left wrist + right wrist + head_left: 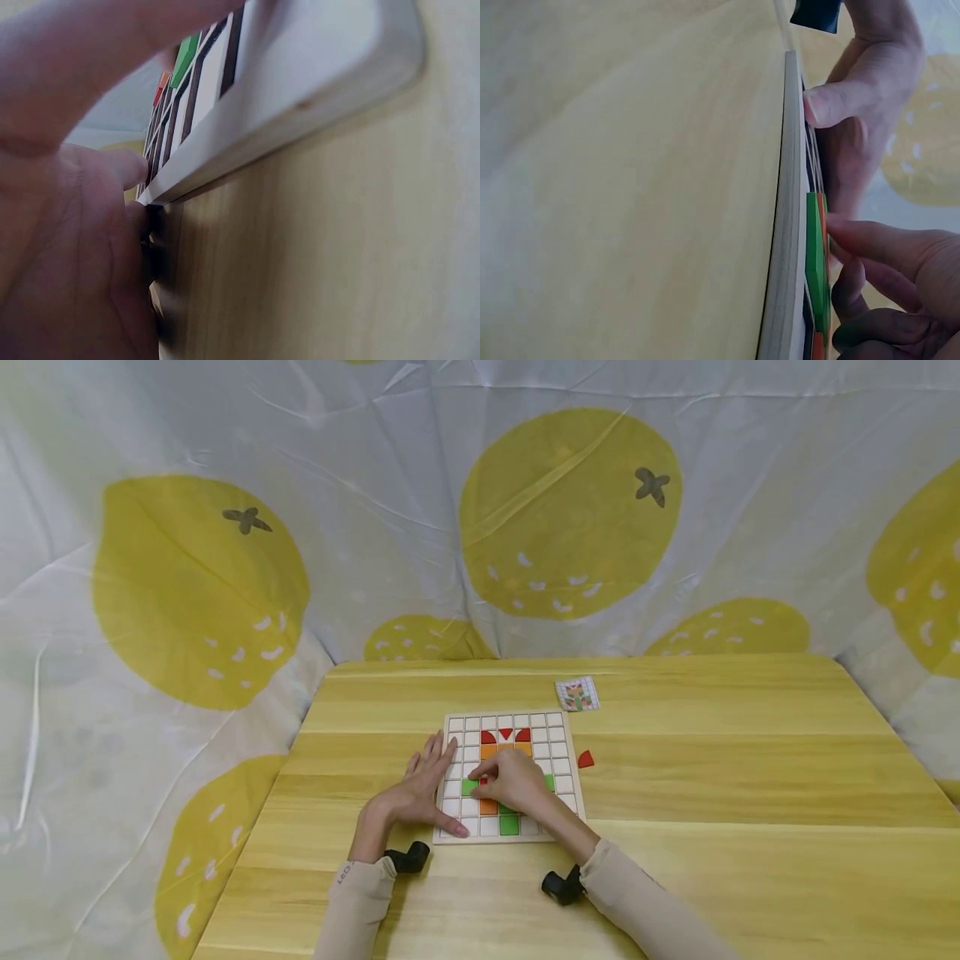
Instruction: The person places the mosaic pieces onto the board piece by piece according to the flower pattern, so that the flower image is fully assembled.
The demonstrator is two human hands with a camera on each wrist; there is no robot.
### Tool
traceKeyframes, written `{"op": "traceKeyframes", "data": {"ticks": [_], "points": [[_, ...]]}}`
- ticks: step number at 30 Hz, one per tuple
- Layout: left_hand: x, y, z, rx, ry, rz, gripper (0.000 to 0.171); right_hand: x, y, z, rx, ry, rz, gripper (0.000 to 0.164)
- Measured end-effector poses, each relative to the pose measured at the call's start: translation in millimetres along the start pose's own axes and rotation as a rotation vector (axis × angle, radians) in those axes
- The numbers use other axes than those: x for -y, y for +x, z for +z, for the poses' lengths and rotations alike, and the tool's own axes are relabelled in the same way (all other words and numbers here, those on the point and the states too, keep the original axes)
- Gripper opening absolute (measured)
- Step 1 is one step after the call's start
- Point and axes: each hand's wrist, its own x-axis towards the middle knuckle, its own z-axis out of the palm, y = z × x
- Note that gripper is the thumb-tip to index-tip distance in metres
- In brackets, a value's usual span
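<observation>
A square wooden grid board (556, 734) lies on the table with red, orange and green pieces in its cells. My left hand (412, 793) rests along its left side, fingers spread on the edge and thumb on the front left corner. Over the middle of the board, my right hand (516, 781) pinches a small red piece (483, 782) between thumb and fingertips, beside a green piece (469, 787); its shape is mostly hidden. Another green piece (509, 824) sits near the front edge. Two red quarter-circles and a red triangle (506, 732) occupy the far rows.
A loose red quarter-circle piece (586, 759) lies on the table right of the board. Behind it is a small pattern card (577, 694). The wooden table (712, 777) meets a lemon-print cloth (390, 527) at the back. Black cameras are strapped at both wrists.
</observation>
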Motion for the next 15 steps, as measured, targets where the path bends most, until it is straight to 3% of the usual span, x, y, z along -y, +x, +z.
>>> {"op": "traceKeyframes", "data": {"ticks": [15], "points": [[-0.1,-0.3,1.0,-0.005,-0.006,-0.003,0.143,-2.9,-2.9,-5.9,-0.01,0.067,-0.011,0.024]]}}
